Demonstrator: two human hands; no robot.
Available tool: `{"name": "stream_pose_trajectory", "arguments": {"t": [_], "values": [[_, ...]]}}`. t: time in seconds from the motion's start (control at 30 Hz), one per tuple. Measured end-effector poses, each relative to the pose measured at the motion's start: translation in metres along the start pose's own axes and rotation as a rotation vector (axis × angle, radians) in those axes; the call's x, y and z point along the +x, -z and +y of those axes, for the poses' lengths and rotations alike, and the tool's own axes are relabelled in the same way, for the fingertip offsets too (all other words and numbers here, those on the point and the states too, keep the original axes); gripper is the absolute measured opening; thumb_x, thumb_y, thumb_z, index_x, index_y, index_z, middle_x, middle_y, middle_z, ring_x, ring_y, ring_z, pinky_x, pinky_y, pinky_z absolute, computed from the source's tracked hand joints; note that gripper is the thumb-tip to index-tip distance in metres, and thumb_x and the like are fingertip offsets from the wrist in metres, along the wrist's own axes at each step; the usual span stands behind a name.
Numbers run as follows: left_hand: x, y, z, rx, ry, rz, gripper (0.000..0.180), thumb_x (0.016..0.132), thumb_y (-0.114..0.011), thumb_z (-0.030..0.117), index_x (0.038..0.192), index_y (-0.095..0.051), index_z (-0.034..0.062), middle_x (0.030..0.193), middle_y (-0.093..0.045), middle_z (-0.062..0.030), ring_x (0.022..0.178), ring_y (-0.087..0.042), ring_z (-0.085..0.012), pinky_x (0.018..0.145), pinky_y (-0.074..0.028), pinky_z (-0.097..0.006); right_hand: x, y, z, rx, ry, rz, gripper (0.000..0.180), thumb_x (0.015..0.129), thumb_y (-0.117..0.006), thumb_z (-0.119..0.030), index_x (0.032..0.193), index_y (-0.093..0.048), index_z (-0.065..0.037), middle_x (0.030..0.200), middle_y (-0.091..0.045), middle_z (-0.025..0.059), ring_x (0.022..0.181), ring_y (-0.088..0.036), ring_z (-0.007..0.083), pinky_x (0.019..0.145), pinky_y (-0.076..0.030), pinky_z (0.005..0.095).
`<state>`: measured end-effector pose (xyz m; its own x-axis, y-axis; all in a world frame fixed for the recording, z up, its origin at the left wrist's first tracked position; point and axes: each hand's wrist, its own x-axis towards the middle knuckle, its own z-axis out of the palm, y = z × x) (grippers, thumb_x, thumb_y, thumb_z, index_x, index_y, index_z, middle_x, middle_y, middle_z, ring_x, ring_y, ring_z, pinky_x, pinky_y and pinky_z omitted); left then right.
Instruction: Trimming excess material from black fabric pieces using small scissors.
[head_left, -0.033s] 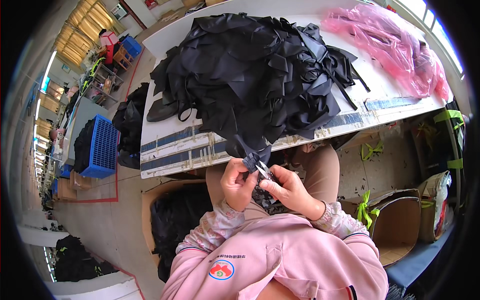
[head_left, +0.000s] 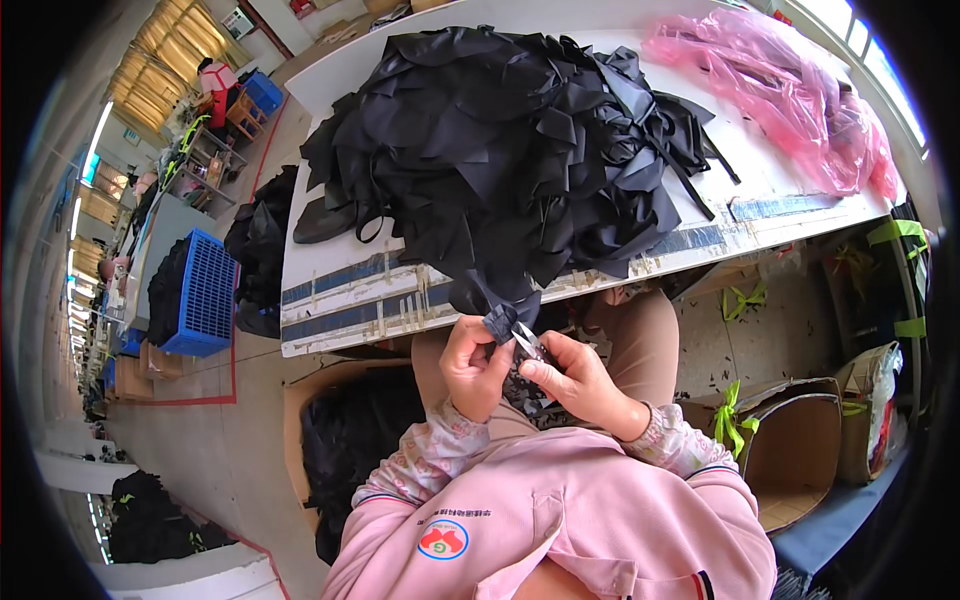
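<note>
Over my lap, at the table's front edge, my left hand (head_left: 474, 368) pinches the end of a black fabric piece (head_left: 503, 318). That piece runs up to the large heap of black fabric (head_left: 480, 140) on the white table (head_left: 640, 262). Small silver thread snips (head_left: 527, 343) are gripped in my right hand (head_left: 578, 382), their pointed blades against the fabric beside my left fingertips. My fingers cover the handle of the snips.
Crumpled pink plastic (head_left: 780, 100) lies at the table's far right. Below the table, a cardboard box (head_left: 292, 420) with black fabric stands left, an open carton (head_left: 795, 455) right. A blue crate (head_left: 205, 300) stands farther left; black scraps dot the floor. A person (head_left: 217, 85) is far off.
The blades of the snips, spread apart before, have come closer together at the fabric. Both hands stay in nearly the same place.
</note>
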<state>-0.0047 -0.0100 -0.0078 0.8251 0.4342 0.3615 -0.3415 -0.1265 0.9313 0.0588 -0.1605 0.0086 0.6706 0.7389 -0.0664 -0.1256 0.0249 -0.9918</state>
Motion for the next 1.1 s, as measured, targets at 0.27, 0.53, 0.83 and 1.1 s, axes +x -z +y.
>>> {"name": "stream_pose_trajectory", "arguments": {"t": [0.27, 0.53, 0.83, 1.1], "values": [[-0.003, 0.002, -0.006, -0.012, 0.039, 0.027, 0.014, 0.082, -0.062, -0.01, 0.093, -0.06, -0.0031, 0.098, -0.053, -0.005, 0.084, -0.055, -0.0097, 0.073, -0.045, -0.022, 0.001, -0.004, 0.007, 0.063, -0.036, 0.01, 0.034, 0.09, -0.067, -0.031, 0.08, -0.052, -0.003, 0.058, -0.05, -0.0016, 0.051, -0.046, 0.0035, 0.043, -0.037, 0.0227], [-0.006, -0.001, -0.01, 0.007, -0.013, -0.039, 0.013, 0.079, -0.066, -0.008, 0.09, -0.061, -0.002, 0.094, -0.056, -0.0071, 0.082, -0.057, -0.0127, 0.072, -0.046, -0.024, 0.005, -0.003, 0.003, -0.276, 0.212, 0.135, 0.03, 0.089, -0.069, -0.024, 0.085, -0.053, 0.0, 0.059, -0.047, 0.0013, 0.054, -0.042, 0.0066, 0.047, -0.037, 0.0251], [-0.003, -0.002, 0.001, 0.075, 0.016, -0.047, 0.014, 0.078, -0.066, -0.008, 0.089, -0.061, -0.0016, 0.094, -0.058, -0.008, 0.082, -0.057, -0.014, 0.072, -0.046, -0.025, -0.001, 0.004, -0.001, -0.279, 0.117, 0.107, 0.029, 0.091, -0.067, -0.023, 0.081, -0.052, 0.0, 0.059, -0.044, 0.0026, 0.055, -0.038, 0.0074, 0.047, -0.035, 0.0265], [-0.007, 0.006, -0.013, 0.094, -0.077, -0.182, 0.013, 0.082, -0.066, -0.007, 0.093, -0.059, -0.0024, 0.1, -0.055, -0.0068, 0.084, -0.059, -0.012, 0.074, -0.048, -0.023, 0.0, 0.005, 0.001, -0.294, 0.188, 0.124, 0.033, 0.09, -0.067, -0.024, 0.078, -0.049, 0.001, 0.056, -0.041, 0.0094, 0.052, -0.033, 0.0127, 0.045, -0.035, 0.0309]]}}
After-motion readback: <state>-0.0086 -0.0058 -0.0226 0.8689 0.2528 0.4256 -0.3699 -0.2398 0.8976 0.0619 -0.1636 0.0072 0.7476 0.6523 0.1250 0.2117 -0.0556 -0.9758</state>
